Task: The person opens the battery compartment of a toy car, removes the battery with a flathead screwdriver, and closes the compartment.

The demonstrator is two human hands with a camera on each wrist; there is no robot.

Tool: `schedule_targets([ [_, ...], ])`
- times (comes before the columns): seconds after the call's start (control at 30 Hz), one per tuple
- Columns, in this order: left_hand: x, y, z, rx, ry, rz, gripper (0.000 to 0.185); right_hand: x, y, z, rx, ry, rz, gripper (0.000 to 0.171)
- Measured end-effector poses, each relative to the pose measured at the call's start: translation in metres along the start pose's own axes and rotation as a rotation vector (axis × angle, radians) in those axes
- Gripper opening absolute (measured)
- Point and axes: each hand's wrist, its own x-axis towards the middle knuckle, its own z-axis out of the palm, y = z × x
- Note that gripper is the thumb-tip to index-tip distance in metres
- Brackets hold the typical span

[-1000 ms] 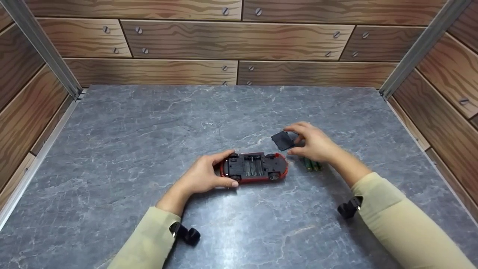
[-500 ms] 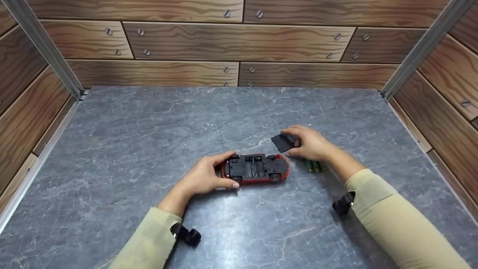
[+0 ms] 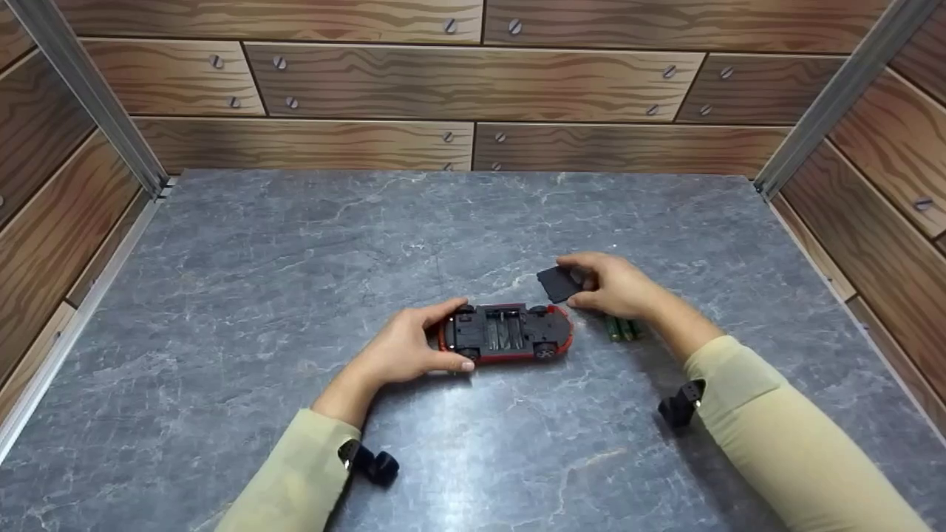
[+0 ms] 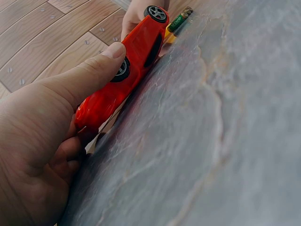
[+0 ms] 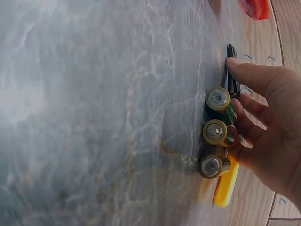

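A red toy car (image 3: 545, 325) lies wheels up on the table, its black underside showing an uncovered battery compartment (image 3: 504, 329). My left hand (image 3: 403, 346) grips the car's left end, thumb on the near side and fingers at the far side. To the right, my right hand (image 3: 621, 287) pinches a black square battery cover (image 3: 556, 284) by its right edge, low over the table just beyond the car's right end. Under and beside that hand lie three green batteries (image 3: 623, 329) with gold ends. The right wrist view shows a battery (image 5: 217, 99) right by the cover.
A yellow handle-like object (image 5: 227, 186) lies behind the batteries in the right wrist view, its far part hidden. The grey marbled table (image 3: 332, 244) is bounded by wood-patterned walls (image 3: 473, 81) at the back and sides.
The right hand has moved slightly toward the person and closed in on the cover's edge. The left hand and the car hold still.
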Motion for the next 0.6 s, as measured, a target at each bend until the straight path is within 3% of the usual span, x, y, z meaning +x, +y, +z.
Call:
schedule_targets([
  [0.6, -0.0002, -0.0006, -0.0001, 0.013, 0.001, -0.011, 0.103, -0.0058, 0.0007, 0.0047, 0.028, 0.077, -0.014, 0.065],
])
